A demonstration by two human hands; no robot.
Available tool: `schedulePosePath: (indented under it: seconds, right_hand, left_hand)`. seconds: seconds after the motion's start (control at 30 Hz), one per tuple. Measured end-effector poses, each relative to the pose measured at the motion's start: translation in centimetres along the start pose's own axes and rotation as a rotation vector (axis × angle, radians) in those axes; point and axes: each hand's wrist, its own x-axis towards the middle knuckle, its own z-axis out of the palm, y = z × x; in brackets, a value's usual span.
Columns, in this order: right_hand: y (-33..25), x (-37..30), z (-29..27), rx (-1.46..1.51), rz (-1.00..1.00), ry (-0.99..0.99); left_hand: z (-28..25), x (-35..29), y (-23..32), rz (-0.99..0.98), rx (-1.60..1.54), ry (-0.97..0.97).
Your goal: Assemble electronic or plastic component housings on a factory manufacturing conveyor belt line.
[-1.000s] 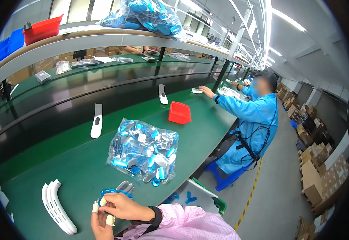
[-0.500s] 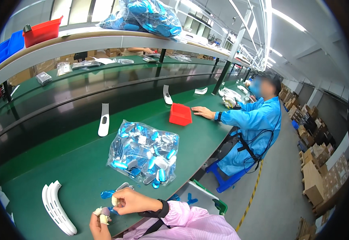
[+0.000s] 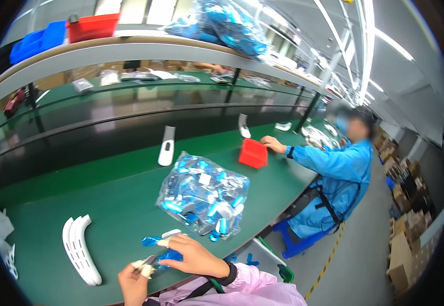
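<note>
Blue film wraps the small part (image 3: 167, 259) pinched between the left hand (image 3: 134, 279) and the right hand (image 3: 195, 256) at the near edge of the green bench (image 3: 125, 204); its long axis seems to run left to right, though the right palm hides most of it and its exact shape is hard to make out. Both hands have capped fingertips closed on it, just in front of the clear bag of blue-wrapped parts (image 3: 204, 196) and right of the stacked white curved shells (image 3: 81, 250). Since half a second ago the right hand has slid further over the part, and the co-worker's hand (image 3: 273, 144) now rests at the red bin (image 3: 253, 153).
</note>
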Motion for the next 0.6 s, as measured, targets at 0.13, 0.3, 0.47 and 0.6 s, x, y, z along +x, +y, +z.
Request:
schedulePosePath:
  seconds: [0.13,0.3,0.47,0.6]
  right_hand:
    - [2.1,0.5,2.9,0.724,0.188,-0.050]
    - [2.0,1.2,2.4,1.060,0.359,-0.250]
    - [1.4,1.7,3.2,1.274,0.390,-0.294]
    - [2.1,1.2,5.2,1.592,0.450,-0.498]
  left_hand:
    - [0.7,-0.3,2.0,-0.036,-0.162,-0.163]
    - [-1.2,-0.8,2.9,-0.065,-0.156,-0.176]
    - [-2.0,-1.5,1.6,0.007,-0.205,-0.117]
    - [-1.0,-2.6,4.5,0.092,-0.066,-0.244]
